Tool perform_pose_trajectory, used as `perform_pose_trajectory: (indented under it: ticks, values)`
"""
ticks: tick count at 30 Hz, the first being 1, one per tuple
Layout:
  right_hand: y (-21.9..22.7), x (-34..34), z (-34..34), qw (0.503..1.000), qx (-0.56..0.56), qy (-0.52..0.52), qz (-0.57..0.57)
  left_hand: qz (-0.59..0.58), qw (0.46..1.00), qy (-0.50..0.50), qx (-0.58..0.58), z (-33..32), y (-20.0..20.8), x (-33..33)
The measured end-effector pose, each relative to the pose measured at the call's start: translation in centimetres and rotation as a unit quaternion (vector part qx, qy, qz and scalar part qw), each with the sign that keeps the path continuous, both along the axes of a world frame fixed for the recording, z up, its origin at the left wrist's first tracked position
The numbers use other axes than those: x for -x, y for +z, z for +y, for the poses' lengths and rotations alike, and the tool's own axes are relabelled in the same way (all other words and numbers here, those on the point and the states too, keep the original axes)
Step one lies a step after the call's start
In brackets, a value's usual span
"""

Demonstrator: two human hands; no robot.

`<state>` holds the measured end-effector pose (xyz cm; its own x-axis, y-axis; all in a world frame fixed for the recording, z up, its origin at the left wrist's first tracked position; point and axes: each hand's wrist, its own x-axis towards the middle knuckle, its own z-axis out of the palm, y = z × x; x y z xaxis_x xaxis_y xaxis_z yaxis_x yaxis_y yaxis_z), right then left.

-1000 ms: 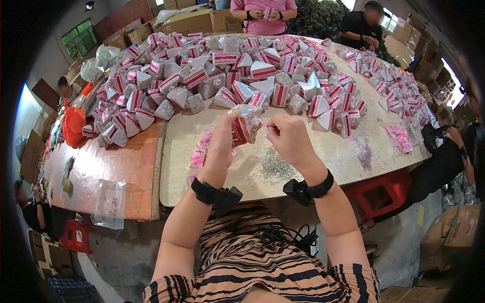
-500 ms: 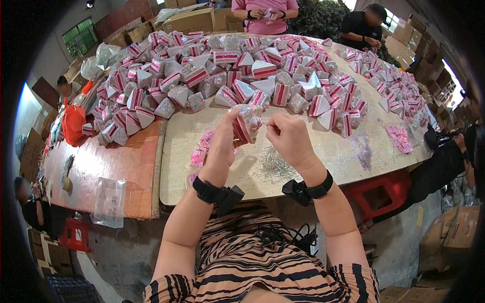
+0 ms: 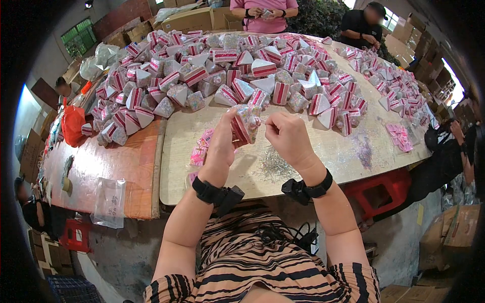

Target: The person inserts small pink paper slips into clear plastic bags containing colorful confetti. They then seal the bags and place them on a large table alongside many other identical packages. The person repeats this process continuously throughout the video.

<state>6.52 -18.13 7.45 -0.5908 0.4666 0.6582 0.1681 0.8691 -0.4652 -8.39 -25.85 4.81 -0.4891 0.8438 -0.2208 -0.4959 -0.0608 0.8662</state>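
Over the near edge of the table, my left hand (image 3: 222,141) is closed around a wedge-shaped cake-slice ornament (image 3: 244,126). Its red and white layered side faces me, and pale, glittery bits cover its top. Just to the right, my right hand (image 3: 289,135) is curled into a pinch close to the ornament's right end. Whatever sits between those fingertips is too small or hidden to make out. Below my hands lies a loose heap of thin silvery strips (image 3: 279,164). Pink printed cards (image 3: 198,154) lie partly behind my left wrist.
A large pile of similar cake-slice ornaments (image 3: 194,76) covers the far side of the table (image 3: 242,177). More pink cards (image 3: 399,137) lie at right. A clear plastic bag (image 3: 109,199) hangs over the left edge, and a red stool (image 3: 381,194) stands at right. Other people work around the table.
My right hand has shifted slightly left, staying pinched by the ornament. My left hand keeps its hold, with the ornament turned a little. At far right, another person's arm has moved.
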Motion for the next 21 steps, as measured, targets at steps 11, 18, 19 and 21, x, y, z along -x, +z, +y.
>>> perform_pose_trajectory:
  ticks: [11,18,19,21]
  values:
    - [0.07,-0.15,-0.02,1.000,0.014,0.005,-0.009,0.025,1.000,0.004,0.002,-0.19,0.50,-0.39]
    - [-0.09,-0.16,0.05,1.000,0.002,0.003,0.001,0.029,0.999,0.013,0.004,-0.10,0.19,-0.23]
    - [-0.02,-0.18,-0.02,1.000,0.001,0.002,0.000,0.028,0.999,0.014,0.006,0.02,-0.09,-0.11]
    - [0.05,-0.27,-0.16,1.000,0.013,0.000,0.001,0.028,0.999,0.012,0.008,0.09,-0.08,-0.14]
